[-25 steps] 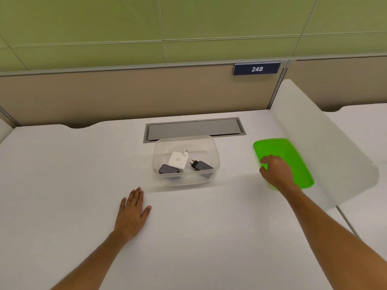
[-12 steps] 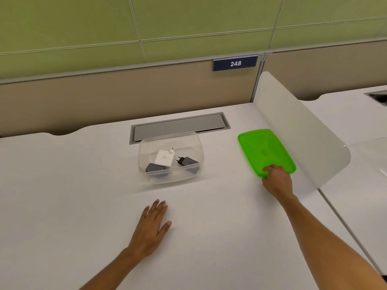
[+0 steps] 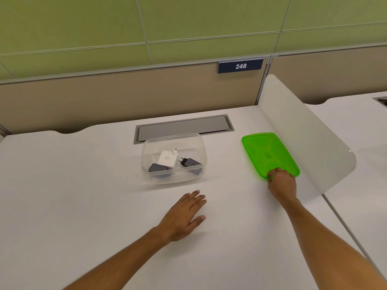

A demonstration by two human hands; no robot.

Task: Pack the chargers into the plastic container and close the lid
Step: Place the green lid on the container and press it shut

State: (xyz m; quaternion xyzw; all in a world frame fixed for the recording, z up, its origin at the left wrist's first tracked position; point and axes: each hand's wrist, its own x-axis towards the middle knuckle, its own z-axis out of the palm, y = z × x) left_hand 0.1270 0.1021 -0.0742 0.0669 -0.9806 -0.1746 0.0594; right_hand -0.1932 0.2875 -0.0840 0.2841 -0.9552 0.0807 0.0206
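While the right hand's fingertips (image 3: pixel 276 171) are curling over the near edge of the green lid (image 3: pixel 269 154), the thumb is staying tucked out of sight, so how firm that grip is I cannot tell. The right hand (image 3: pixel 282 185) is sitting at about five o'clock from the box, with its forearm running down to the lower right corner. The lid is lying flat on the desk (image 3: pixel 83 206), at three o'clock from the box and well apart from it, just beside the frosted divider (image 3: pixel 310 143).

Over on the other side, the left hand (image 3: pixel 184 216) is resting palm down on the desk with its fingers spread loosely and pointing toward one o'clock, holding nothing. It is sitting at six o'clock from the box, near it but not touching.

The clear box (image 3: pixel 173 158) is standing open in the middle of the desk, and three chargers are lying inside. The white charger (image 3: pixel 167 161) is sitting in the centre, the dark charger (image 3: pixel 157 168) is touching it at seven o'clock, and the black charger (image 3: pixel 190 163) is lying at three o'clock with its plug pins pointing at the white one. Behind the box, at twelve o'clock, the grey cable hatch (image 3: pixel 184 128) is lying flush in the desk, and a sign (image 3: pixel 240 66) reading 248 is hanging on the partition above.
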